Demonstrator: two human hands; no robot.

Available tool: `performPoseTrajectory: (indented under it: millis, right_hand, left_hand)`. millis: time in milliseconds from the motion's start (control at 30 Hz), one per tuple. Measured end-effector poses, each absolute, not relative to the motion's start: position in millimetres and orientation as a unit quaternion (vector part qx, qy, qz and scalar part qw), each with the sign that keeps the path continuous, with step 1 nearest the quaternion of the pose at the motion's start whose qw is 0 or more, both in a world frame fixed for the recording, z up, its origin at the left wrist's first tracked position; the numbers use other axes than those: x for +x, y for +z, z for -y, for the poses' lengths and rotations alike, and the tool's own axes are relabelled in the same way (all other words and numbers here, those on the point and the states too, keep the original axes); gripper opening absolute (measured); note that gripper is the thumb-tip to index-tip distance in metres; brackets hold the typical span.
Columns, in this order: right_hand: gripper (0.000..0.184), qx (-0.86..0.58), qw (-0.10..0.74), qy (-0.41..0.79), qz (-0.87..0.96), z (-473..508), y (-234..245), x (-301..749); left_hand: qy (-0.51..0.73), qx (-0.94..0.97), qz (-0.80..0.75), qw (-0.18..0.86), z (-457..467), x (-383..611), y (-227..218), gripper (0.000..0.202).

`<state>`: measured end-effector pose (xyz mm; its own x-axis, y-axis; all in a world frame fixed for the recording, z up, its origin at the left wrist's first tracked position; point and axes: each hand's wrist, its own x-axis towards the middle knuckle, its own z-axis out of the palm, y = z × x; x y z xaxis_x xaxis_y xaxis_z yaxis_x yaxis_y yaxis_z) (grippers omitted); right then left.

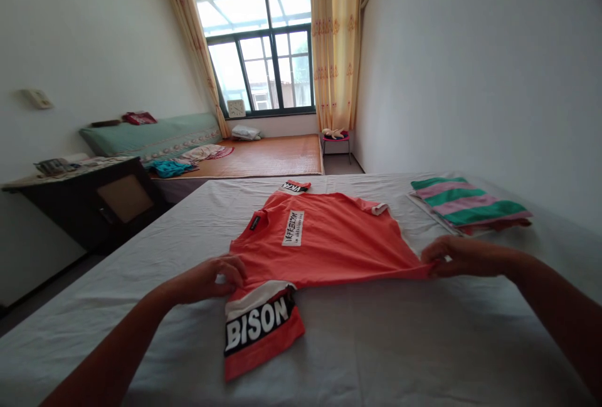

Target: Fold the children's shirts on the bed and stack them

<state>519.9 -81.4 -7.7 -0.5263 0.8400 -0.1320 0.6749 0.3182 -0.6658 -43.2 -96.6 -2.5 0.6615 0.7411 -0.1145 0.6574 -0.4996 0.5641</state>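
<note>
L hand [226,273] pinches red tee [336,244] nr shoulder, R hand [446,256] its hem corner; tips part hidden, near edge of sheet [376,344] cut off!

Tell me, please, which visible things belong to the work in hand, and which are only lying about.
In the work:
red-orange T-shirt
left grip, by its BISON sleeve
right grip, pinching its hem
pale sheet, beneath it

Apparently only lying about:
striped folded cloth, beside it
turquoise cloth
clock, by the window
</note>
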Motion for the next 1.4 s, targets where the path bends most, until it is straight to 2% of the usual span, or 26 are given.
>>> performPoseTrajectory:
  millis: [100,200,267,367,467,533,633,833,900,967,1100,1200,1300,1400]
  right_hand:
    - [0.026,-0.431,0.024,0.415,0.801,88,1,521]
    - [0.031,-0.428,0.073,0.423,0.795,77,0,507]
    - [0.034,-0.454,0.150,0.349,0.806,57,-7,493]
    - [0.037,-0.510,0.224,0.149,0.817,17,-26,471]
    - [0.052,-0.570,0.178,-0.017,0.802,-25,-49,457]
    - [0.044,-0.605,0.123,-0.056,0.785,-50,-59,458]
    - [0.032,-0.677,0.104,-0.040,0.727,-88,-61,474]
    - [0.042,-0.783,0.221,-0.037,0.580,-144,-40,507]
    - [0.049,-0.756,0.247,-0.073,0.602,-149,-39,492]
    - [0.048,-0.689,0.251,-0.093,0.674,-146,-43,463]
    - [0.041,-0.528,0.201,-0.033,0.824,-129,-60,393]
    - [0.042,-0.486,0.197,0.000,0.851,-113,-70,351]
    - [0.048,-0.473,0.191,0.032,0.860,-94,-76,317]
    - [0.055,-0.434,0.147,0.056,0.887,-79,-79,289]
  left_hand:
    - [0.043,0.868,-0.356,0.344,95,-41,12,0.022]
    - [0.014,0.863,-0.336,0.377,81,-36,22,0.027]
    - [0.053,0.860,-0.364,0.353,64,-27,22,0.031]
    - [0.148,0.862,-0.407,0.264,30,-9,11,0.031]
    - [0.206,0.853,-0.449,0.168,-9,0,-5,0.027]
    - [0.244,0.821,-0.499,0.127,-35,-6,-16,0.029]
    - [0.284,0.746,-0.590,0.120,-67,-29,-29,0.038]
    - [0.273,0.710,-0.629,0.162,-108,-51,-47,0.040]
    - [0.258,0.712,-0.631,0.168,-121,-43,-50,0.041]
    - [0.236,0.715,-0.635,0.172,-136,-33,-52,0.045]
    - [0.192,0.733,-0.634,0.154,-165,-15,-49,0.048]
    - [0.192,0.735,-0.642,0.109,-173,-5,-41,0.038]
    - [0.207,0.739,-0.640,0.029,-158,17,-38,0.042]
    - [0.173,0.825,-0.537,-0.033,-125,47,-49,0.041]
